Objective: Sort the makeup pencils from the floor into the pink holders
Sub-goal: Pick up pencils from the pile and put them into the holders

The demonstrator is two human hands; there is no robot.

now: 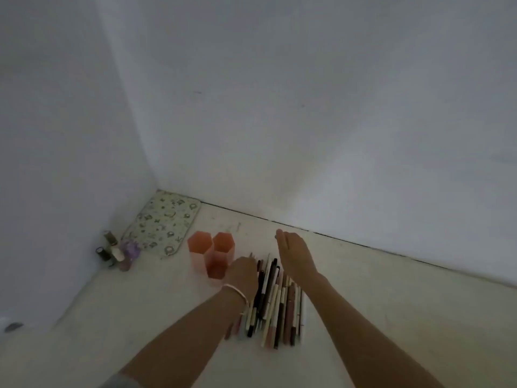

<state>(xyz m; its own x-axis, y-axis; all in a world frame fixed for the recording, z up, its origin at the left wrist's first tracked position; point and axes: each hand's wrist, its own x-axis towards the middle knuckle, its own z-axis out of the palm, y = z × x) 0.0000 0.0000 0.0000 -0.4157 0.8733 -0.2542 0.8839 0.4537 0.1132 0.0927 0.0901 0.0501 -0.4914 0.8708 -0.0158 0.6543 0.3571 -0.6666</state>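
Two pink holders (221, 256) beside pencil pile (275, 303) on floor (363, 303); left hand (243, 271) over pencils, grip unclear; right hand (293, 256) relaxed, empty.

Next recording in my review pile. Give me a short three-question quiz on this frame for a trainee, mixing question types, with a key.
1. True or false: the pencils already stand in the pink holders.
2. Where do the pink holders stand relative to the pile of pencils? A) to its left B) to its right C) on top of it
3. Fill in: the bracelet is on the wrist of the ___ hand.

Key
1. False: the pencils lie in a pile on the floor.
2. A
3. left hand
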